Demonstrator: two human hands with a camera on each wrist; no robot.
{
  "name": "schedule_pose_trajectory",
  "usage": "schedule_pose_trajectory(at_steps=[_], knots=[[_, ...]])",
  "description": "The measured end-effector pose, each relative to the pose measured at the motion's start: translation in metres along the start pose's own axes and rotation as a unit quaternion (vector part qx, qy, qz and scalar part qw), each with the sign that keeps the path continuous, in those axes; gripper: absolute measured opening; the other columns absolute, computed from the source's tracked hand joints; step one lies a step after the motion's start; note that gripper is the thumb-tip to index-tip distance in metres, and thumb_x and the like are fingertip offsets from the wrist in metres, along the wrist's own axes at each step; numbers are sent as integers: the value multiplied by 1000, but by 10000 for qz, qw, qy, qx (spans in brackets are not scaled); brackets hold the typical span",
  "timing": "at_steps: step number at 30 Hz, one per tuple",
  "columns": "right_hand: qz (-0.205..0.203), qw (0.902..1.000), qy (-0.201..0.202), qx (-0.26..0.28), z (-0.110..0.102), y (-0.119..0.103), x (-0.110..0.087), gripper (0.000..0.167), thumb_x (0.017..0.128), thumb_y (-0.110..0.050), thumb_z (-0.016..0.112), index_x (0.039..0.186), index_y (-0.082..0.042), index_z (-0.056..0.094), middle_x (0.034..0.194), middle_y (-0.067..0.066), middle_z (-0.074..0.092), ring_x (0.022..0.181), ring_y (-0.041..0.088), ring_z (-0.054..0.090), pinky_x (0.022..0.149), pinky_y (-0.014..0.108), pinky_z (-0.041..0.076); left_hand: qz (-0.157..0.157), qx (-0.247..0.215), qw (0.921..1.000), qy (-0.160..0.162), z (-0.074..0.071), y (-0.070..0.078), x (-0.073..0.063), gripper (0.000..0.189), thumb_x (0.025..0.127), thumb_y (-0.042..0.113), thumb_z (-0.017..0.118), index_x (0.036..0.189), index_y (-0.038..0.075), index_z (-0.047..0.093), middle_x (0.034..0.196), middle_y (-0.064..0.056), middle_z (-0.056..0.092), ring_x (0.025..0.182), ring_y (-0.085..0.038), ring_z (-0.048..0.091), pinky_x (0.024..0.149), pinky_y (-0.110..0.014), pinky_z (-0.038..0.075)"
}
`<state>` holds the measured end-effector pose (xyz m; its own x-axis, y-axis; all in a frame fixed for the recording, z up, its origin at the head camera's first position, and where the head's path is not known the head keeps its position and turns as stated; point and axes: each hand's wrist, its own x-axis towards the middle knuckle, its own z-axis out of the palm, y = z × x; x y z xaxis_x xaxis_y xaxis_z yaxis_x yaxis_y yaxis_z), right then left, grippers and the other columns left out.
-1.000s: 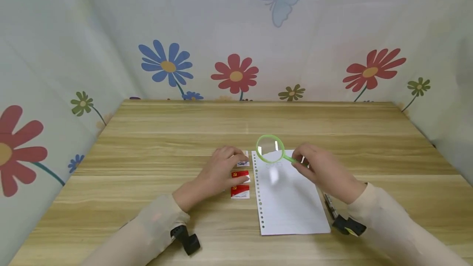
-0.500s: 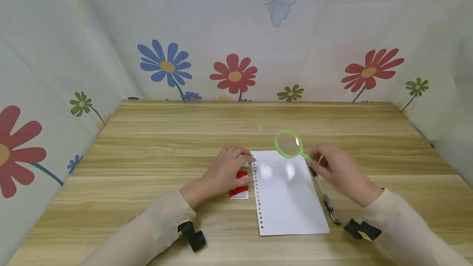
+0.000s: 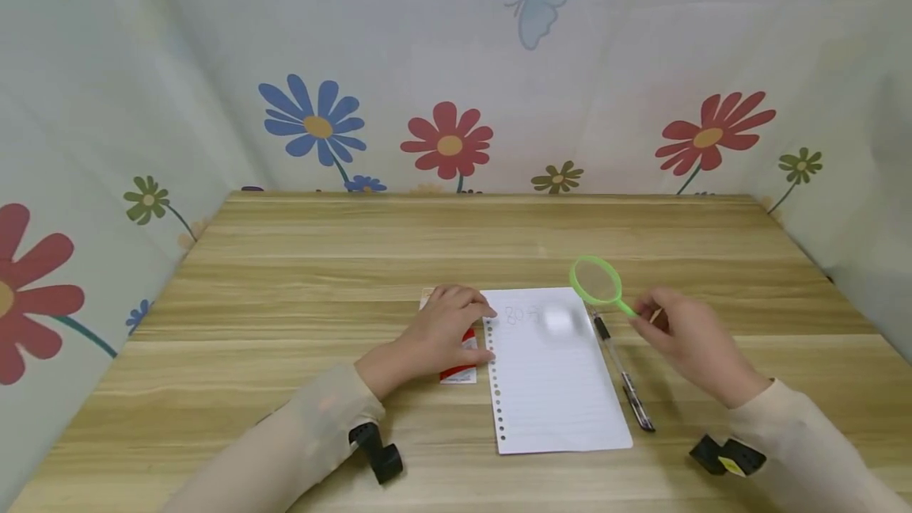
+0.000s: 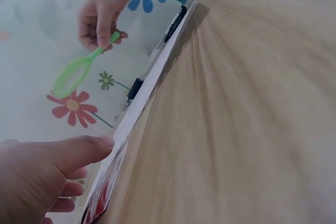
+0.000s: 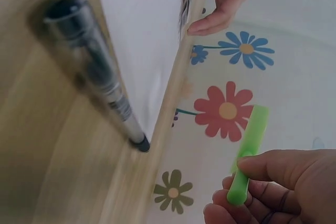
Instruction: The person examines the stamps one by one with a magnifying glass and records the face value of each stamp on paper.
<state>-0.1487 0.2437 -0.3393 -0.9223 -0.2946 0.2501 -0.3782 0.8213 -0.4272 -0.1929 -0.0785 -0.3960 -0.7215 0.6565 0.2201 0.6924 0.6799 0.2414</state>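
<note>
My right hand (image 3: 687, 335) pinches the handle of a green magnifying glass (image 3: 620, 304), its round lens raised over the upper right corner of a sheet of lined paper (image 3: 563, 386). Faint pencil-like writing shows near the top of that sheet. My left hand (image 3: 445, 327) rests at the sheet's punched left edge, fingers spread and loosely bent. Partly under this hand lie small red-and-white cards (image 3: 459, 374). In the right wrist view, thumb and fingers close on the green handle (image 5: 244, 182).
A clear pen with a black cap (image 3: 623, 374) lies along the sheet's right edge. The wooden table (image 3: 321, 252) reaches back to a white curtain (image 3: 606, 62) printed with flowers and a butterfly. Each sleeve carries a black wrist camera (image 3: 375, 454).
The right hand has carried the magnifying glass rightward, from above the writing to the sheet's upper right corner. My left hand has shifted slightly right, to the paper's edge.
</note>
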Motion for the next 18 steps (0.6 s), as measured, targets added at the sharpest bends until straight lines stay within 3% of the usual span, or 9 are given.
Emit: schedule_pose_trajectory(at_steps=[7,18], knots=[[193,9998,-25,-92,3,16,-9,8,82,0,68,85,-3,61,76,0,60,63,11,52,52,24,44,80,61,9999,81,5,-3,-1,50,76,47,75,111,13,65,113,-1,57,112,-22,47,103,-41,29],[367,9990,-173,-178,9,36,-20,9,81,1,68,82,-5,60,74,0,61,65,11,54,54,24,45,-24,40,10000,-45,6,-5,-1,47,78,48,73,109,14,65,113,0,57,112,-21,47,104,-40,28]])
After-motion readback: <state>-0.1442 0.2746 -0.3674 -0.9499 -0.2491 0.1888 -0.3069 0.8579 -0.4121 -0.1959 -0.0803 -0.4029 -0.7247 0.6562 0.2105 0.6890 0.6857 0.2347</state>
